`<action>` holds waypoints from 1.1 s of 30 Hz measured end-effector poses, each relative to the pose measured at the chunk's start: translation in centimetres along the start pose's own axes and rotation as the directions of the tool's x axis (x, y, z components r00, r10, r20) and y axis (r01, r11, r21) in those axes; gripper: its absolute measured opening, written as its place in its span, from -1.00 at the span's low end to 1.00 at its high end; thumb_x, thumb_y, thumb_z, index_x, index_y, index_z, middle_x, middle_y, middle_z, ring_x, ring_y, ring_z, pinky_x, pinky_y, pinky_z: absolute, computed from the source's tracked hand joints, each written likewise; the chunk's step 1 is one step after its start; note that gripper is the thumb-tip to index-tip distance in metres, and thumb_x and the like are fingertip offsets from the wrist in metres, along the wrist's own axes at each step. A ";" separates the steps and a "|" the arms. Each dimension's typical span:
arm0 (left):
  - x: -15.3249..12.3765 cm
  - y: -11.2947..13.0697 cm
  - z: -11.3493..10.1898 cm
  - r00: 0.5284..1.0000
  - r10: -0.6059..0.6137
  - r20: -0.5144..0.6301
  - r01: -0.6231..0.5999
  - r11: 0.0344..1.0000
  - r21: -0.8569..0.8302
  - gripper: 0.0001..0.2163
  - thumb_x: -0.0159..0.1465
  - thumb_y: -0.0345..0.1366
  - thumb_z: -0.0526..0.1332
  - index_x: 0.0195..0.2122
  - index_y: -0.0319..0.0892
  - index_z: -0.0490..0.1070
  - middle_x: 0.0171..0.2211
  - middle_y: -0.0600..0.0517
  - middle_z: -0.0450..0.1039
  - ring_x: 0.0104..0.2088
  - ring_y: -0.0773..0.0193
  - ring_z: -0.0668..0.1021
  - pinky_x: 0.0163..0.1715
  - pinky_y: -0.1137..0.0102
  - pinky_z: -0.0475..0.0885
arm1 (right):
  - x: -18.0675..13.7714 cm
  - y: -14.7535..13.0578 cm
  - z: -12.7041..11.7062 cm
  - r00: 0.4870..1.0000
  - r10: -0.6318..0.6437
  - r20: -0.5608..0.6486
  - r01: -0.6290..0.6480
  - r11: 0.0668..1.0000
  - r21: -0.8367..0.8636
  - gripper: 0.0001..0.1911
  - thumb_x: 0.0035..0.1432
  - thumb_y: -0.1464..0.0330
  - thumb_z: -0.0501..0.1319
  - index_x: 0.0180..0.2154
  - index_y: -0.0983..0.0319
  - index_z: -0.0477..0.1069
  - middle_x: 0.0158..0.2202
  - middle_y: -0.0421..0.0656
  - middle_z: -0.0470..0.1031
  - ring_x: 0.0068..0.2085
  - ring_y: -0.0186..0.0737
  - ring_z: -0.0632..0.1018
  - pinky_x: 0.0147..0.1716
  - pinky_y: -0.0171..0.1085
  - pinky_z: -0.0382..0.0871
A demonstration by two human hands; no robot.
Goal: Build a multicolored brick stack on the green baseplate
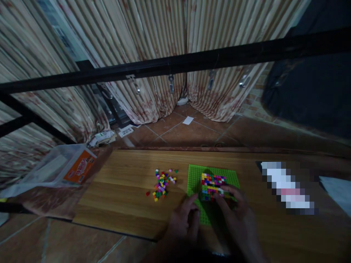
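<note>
A green studded baseplate (194, 177) lies on the wooden table, carrying a block-shaped build of small multicoloured toy bricks (210, 184). My right hand (240, 215) reaches over the build's right side. Its thumb and index finger come together around a small pale brick (221, 191) at the top, partly hidden by the fingertips. By the build's front left corner is my left hand (183, 217), its fingers curved with a gap between them and nothing visible inside. Left of the baseplate, loose coloured bricks (161, 184) are scattered in a pile.
A clear plastic box (52, 164) with an orange label stands beyond the table's left end. On the table's right lies a blurred-out item (286, 188), with a pale sheet (337, 191) farther right. A black metal bar (164, 69) crosses before striped curtains (159, 33).
</note>
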State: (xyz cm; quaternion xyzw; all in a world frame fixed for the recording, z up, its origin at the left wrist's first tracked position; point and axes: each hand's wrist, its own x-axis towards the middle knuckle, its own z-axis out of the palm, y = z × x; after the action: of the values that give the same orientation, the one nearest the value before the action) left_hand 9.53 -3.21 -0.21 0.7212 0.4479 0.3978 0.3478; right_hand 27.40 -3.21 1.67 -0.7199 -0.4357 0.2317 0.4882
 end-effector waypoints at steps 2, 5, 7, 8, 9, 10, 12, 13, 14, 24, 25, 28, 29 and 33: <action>-0.3 0.0 -2.3 0.993 -0.010 -0.117 0.023 0.993 0.112 -0.64 0.30 -0.35 0.08 0.13 -0.18 0.30 -0.28 -0.06 0.57 -0.28 0.23 0.60 -0.22 0.35 0.51 | -0.1 0.2 -0.2 1.000 0.003 -0.013 -0.003 1.000 0.017 -0.59 0.05 0.04 0.24 -0.16 0.17 0.49 -0.05 -0.05 0.45 -0.04 -0.02 0.48 -0.01 -0.02 0.32; -0.3 -1.3 -6.8 0.957 -0.040 -0.286 0.127 0.948 0.293 -0.74 0.29 -0.33 0.08 -0.03 -0.18 0.40 -0.16 -0.11 0.55 -0.26 0.20 0.60 -0.26 0.33 0.52 | -0.5 0.4 -0.6 0.998 -0.017 -0.061 0.019 0.999 0.032 -0.57 0.05 0.01 0.22 -0.17 0.18 0.50 -0.02 -0.04 0.44 -0.04 -0.01 0.48 -0.03 -0.03 0.34; -0.2 -2.6 -9.6 0.920 -0.130 -0.369 0.268 0.897 0.351 -0.76 0.28 -0.28 0.09 -0.07 -0.18 0.42 -0.22 -0.08 0.53 -0.32 0.21 0.60 -0.32 0.34 0.53 | -0.7 0.3 -0.9 0.996 -0.026 -0.085 0.028 0.999 0.027 -0.56 0.05 0.00 0.21 -0.20 0.18 0.50 -0.04 -0.04 0.46 -0.06 -0.01 0.50 -0.07 -0.05 0.36; -0.1 -3.2 -10.8 0.914 -0.169 -0.369 0.311 0.877 0.367 -0.75 0.28 -0.27 0.09 -0.08 -0.19 0.43 -0.22 -0.08 0.53 -0.32 0.21 0.59 -0.32 0.35 0.53 | -0.8 0.2 -1.1 0.995 -0.027 -0.092 0.029 0.999 0.019 -0.57 0.05 -0.01 0.21 -0.21 0.18 0.51 -0.05 -0.04 0.46 -0.06 -0.01 0.50 -0.10 -0.08 0.38; 0.0 -3.7 -11.6 0.904 -0.195 -0.381 0.347 0.855 0.386 -0.76 0.27 -0.26 0.09 -0.10 -0.18 0.44 -0.22 -0.07 0.52 -0.32 0.21 0.59 -0.33 0.35 0.53 | -0.9 0.2 -1.2 0.995 -0.027 -0.092 0.028 1.000 0.010 -0.57 0.05 -0.01 0.20 -0.22 0.18 0.51 -0.05 -0.05 0.47 -0.07 -0.01 0.50 -0.13 -0.09 0.39; 0.1 -4.2 -12.2 0.901 -0.220 -0.375 0.373 0.834 0.406 -0.78 0.25 -0.28 0.10 -0.14 -0.17 0.46 -0.25 -0.05 0.52 -0.32 0.21 0.59 -0.33 0.36 0.52 | -0.9 0.2 -1.3 0.996 -0.026 -0.091 0.027 1.000 0.002 -0.57 0.06 0.00 0.20 -0.21 0.17 0.51 -0.04 -0.05 0.47 -0.07 -0.01 0.51 -0.15 -0.11 0.39; 0.3 -4.6 -12.8 0.911 -0.250 -0.326 0.382 0.810 0.445 -0.81 0.20 -0.36 0.11 -0.22 -0.13 0.49 -0.28 -0.02 0.52 -0.30 0.23 0.59 -0.28 0.37 0.51 | -1.1 0.2 -1.5 0.995 -0.036 -0.092 0.035 0.999 -0.010 -0.57 0.07 0.00 0.19 -0.21 0.18 0.51 -0.03 -0.04 0.46 -0.07 -0.01 0.51 -0.16 -0.11 0.39; 0.4 -4.6 -12.8 0.920 -0.256 -0.296 0.373 0.806 0.460 -0.81 0.18 -0.40 0.11 -0.25 -0.12 0.49 -0.29 -0.01 0.52 -0.29 0.23 0.58 -0.25 0.37 0.50 | -1.2 0.3 -1.5 0.995 -0.047 -0.092 0.046 0.999 -0.014 -0.58 0.08 0.00 0.19 -0.21 0.18 0.51 -0.03 -0.04 0.46 -0.07 -0.02 0.51 -0.15 -0.11 0.39; 0.5 -4.7 -12.8 0.928 -0.257 -0.268 0.359 0.806 0.471 -0.81 0.17 -0.41 0.11 -0.28 -0.12 0.50 -0.29 -0.01 0.52 -0.28 0.23 0.58 -0.23 0.36 0.49 | -1.3 0.3 -1.5 0.994 -0.054 -0.092 0.053 0.998 -0.018 -0.58 0.08 0.00 0.18 -0.21 0.18 0.51 -0.04 -0.04 0.47 -0.07 -0.02 0.51 -0.14 -0.10 0.39; 0.5 -2.5 -11.7 0.902 -0.323 -0.286 0.380 0.908 0.176 -0.87 0.16 -0.21 0.21 -0.39 -0.14 0.46 -0.40 0.01 0.53 -0.39 0.19 0.55 -0.37 0.36 0.44 | -2.3 0.0 -2.3 0.977 -0.166 -0.130 0.163 0.986 -0.035 -0.70 0.17 0.08 0.14 -0.25 0.11 0.51 -0.08 -0.07 0.48 -0.05 0.01 0.51 -0.07 0.01 0.41; 0.4 -1.6 -11.0 0.897 -0.364 -0.250 0.398 0.912 0.101 -0.84 0.16 -0.17 0.23 -0.35 -0.15 0.47 -0.39 0.01 0.53 -0.38 0.18 0.55 -0.36 0.36 0.43 | -2.6 -0.2 -2.3 0.973 -0.204 -0.105 0.203 0.979 -0.026 -0.74 0.19 0.12 0.14 -0.24 0.08 0.51 -0.09 -0.09 0.48 -0.05 -0.02 0.52 -0.09 -0.02 0.44; 0.3 1.3 -7.8 0.853 -0.521 -0.017 0.510 0.841 -0.181 -0.75 0.16 -0.09 0.27 -0.36 -0.20 0.49 -0.48 0.05 0.48 -0.43 0.27 0.49 -0.40 0.43 0.38 | -4.2 -1.0 -2.0 0.931 -0.362 0.042 0.362 0.932 0.014 -0.82 0.21 0.28 0.18 -0.19 0.05 0.53 -0.12 -0.13 0.53 -0.12 -0.12 0.58 -0.21 -0.18 0.54; 0.2 2.2 -6.5 0.824 -0.565 0.039 0.551 0.784 -0.287 -0.72 0.11 -0.05 0.30 -0.41 -0.21 0.48 -0.53 0.08 0.44 -0.49 0.32 0.45 -0.44 0.45 0.35 | -4.7 -1.3 -1.8 0.903 -0.418 0.099 0.417 0.908 0.030 -0.82 0.20 0.33 0.20 -0.18 0.05 0.54 -0.12 -0.12 0.54 -0.14 -0.14 0.60 -0.24 -0.23 0.56; -0.3 4.1 -1.8 0.714 -0.582 0.390 0.685 0.461 -0.564 -0.64 0.06 0.01 0.36 -0.42 -0.23 0.46 -0.56 0.11 0.37 -0.53 0.40 0.39 -0.47 0.48 0.29 | -6.3 -2.1 -1.6 0.824 -0.540 0.171 0.537 0.841 0.067 -0.76 0.20 0.39 0.21 -0.11 0.06 0.53 -0.14 -0.10 0.56 -0.19 -0.18 0.61 -0.27 -0.28 0.58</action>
State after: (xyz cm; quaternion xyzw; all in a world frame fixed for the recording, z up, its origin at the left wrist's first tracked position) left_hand 9.40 -4.69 4.04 0.3501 0.4809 0.3206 0.7371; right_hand 24.56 -9.03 3.62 -0.5394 -0.6620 0.1534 0.4973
